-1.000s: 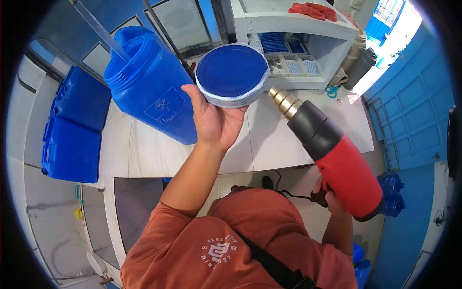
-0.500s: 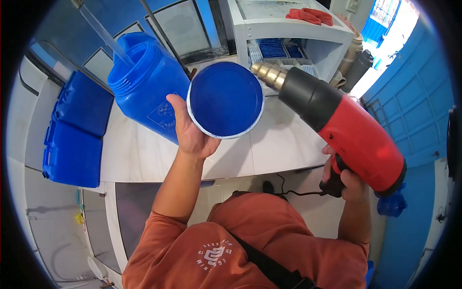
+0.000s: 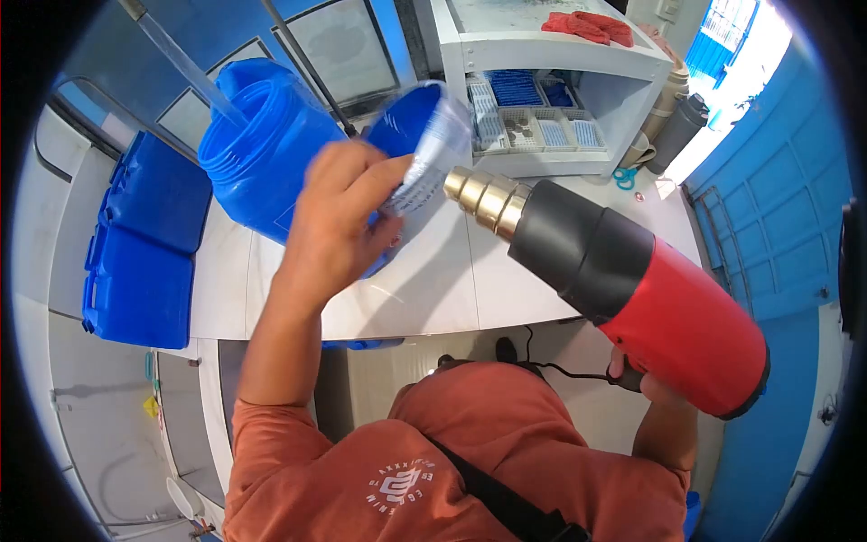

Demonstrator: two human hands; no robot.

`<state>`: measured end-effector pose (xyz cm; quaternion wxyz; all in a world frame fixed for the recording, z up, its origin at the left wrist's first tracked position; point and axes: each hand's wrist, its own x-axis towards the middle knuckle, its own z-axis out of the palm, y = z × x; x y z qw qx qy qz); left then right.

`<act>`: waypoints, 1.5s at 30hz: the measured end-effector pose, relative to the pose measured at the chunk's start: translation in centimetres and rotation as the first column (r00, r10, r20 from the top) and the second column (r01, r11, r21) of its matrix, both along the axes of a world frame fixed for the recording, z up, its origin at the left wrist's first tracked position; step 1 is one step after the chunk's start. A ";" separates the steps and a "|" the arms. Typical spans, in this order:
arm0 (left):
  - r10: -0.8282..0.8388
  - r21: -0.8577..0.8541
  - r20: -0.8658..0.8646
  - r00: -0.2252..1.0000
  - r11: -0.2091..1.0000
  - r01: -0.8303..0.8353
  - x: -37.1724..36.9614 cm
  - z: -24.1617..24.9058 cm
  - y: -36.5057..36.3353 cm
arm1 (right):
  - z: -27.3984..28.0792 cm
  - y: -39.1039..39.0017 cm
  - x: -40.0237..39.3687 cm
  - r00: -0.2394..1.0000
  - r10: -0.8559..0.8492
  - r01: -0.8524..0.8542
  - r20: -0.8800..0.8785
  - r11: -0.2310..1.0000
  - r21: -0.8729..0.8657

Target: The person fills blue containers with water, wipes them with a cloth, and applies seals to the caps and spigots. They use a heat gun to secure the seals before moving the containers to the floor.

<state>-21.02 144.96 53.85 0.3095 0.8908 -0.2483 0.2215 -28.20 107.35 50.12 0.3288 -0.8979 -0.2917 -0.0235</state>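
Observation:
My left hand (image 3: 334, 217), blurred by motion, has its fingers closed on a round blue lid (image 3: 402, 117). The lid is tilted nearly edge-on, and clear printed plastic film (image 3: 438, 149) wraps its rim. My fingers cover part of it. In my right hand (image 3: 655, 384) is a red and black heat gun (image 3: 650, 289), gripped by its handle under the body. Its stepped metal nozzle (image 3: 488, 200) points left, close to the film. Behind my left hand stands a big blue jug (image 3: 280, 135) with an open threaded mouth and a clear tube in it.
Two blue jerrycans (image 3: 140, 244) stand at the left of the white counter (image 3: 424, 298). A white shelf unit (image 3: 623, 117) holds small baskets (image 3: 519, 131), with a red cloth (image 3: 587, 27) on top. Teal scissors (image 3: 625, 178) lie beside it. The heat gun's cord (image 3: 569, 372) hangs below the counter.
My left hand has turned the lid from face-up to nearly edge-on, showing the printed film around its side. The heat gun has shifted left and down, its nozzle now beside the film.

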 end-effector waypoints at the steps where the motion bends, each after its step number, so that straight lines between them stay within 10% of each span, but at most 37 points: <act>1: 0.041 0.411 0.325 0.945 0.894 -0.180 0.3 0.6 0.1 | 0.1 -0.6 0.5 1.000 -0.002 0.002 -0.003 1.000 0.000; 3: 0.057 0.395 0.445 0.894 0.883 -0.254 1.0 0.6 0.1 | 0.2 -1.7 2.0 0.921 0.191 -0.240 -0.339 0.965 -0.106; 6: 0.081 0.353 0.519 0.851 0.887 -0.299 1.5 0.9 0.2 | -3.2 -2.0 -0.3 0.996 -0.051 0.049 0.071 0.998 0.035; 10: 0.075 0.342 0.568 0.820 0.884 -0.317 1.8 1.2 0.1 | -3.0 -1.5 0.1 0.978 -0.207 0.207 -0.003 0.978 0.020; 12: 0.058 0.345 0.583 0.810 0.885 -0.312 1.9 1.2 -0.2 | -2.0 -0.9 0.9 0.950 -0.011 0.193 -0.312 0.806 0.560; 21: 0.019 0.314 0.529 0.848 0.924 -0.217 2.2 0.4 -1.0 | -2.3 -2.1 3.4 0.958 -0.012 0.205 -0.286 0.724 0.659; 23: 0.118 -0.043 0.014 0.993 0.992 -0.117 2.3 -2.0 -0.7 | -2.3 -3.4 3.2 0.915 0.019 0.254 -0.403 0.750 0.611; 26: -0.202 -0.562 -0.597 0.776 0.796 -0.225 2.9 -7.8 0.1 | -5.6 -7.4 2.4 0.941 -0.074 0.206 -0.331 0.899 0.386; 28: -0.210 -0.499 -0.791 0.574 0.765 -0.408 2.7 -12.4 0.4 | -7.0 -7.6 2.7 0.985 -0.131 0.150 -0.115 0.973 0.178; 30: -0.245 -0.444 -0.884 0.397 0.704 -0.554 2.2 -16.8 0.1 | -7.1 -5.6 3.3 0.907 0.166 -0.141 0.387 0.986 -0.092; 34: -0.308 -0.422 -0.905 0.294 0.562 -0.711 0.6 -22.2 -1.4 | -12.1 -5.0 3.3 0.970 0.231 -0.235 0.077 0.971 0.047; 35: -0.051 -0.311 -0.919 0.391 0.702 -0.640 -0.2 -22.7 -1.8 | -12.4 -5.2 3.4 0.973 0.184 -0.168 -0.143 0.979 0.115; 36: 0.198 -0.151 -0.848 0.491 0.798 -0.583 -1.2 -23.0 -1.9 | -12.6 -5.3 3.7 0.922 0.143 -0.088 -0.360 0.983 0.164; 39: 0.103 -0.249 -0.695 0.711 0.893 -0.373 -3.7 -17.3 1.0 | -10.1 -5.6 5.2 0.638 0.366 0.170 -0.678 0.792 0.587; 41: -0.007 -0.401 -0.602 0.798 0.867 -0.295 -5.5 -11.7 4.6 | -7.7 -4.1 6.5 0.729 0.412 0.175 -0.547 0.660 0.731; 45: 0.455 -0.688 0.095 0.885 0.673 -0.272 -4.4 -3.3 14.3 | 1.0 -0.5 11.1 0.914 0.270 0.093 -0.302 0.585 0.806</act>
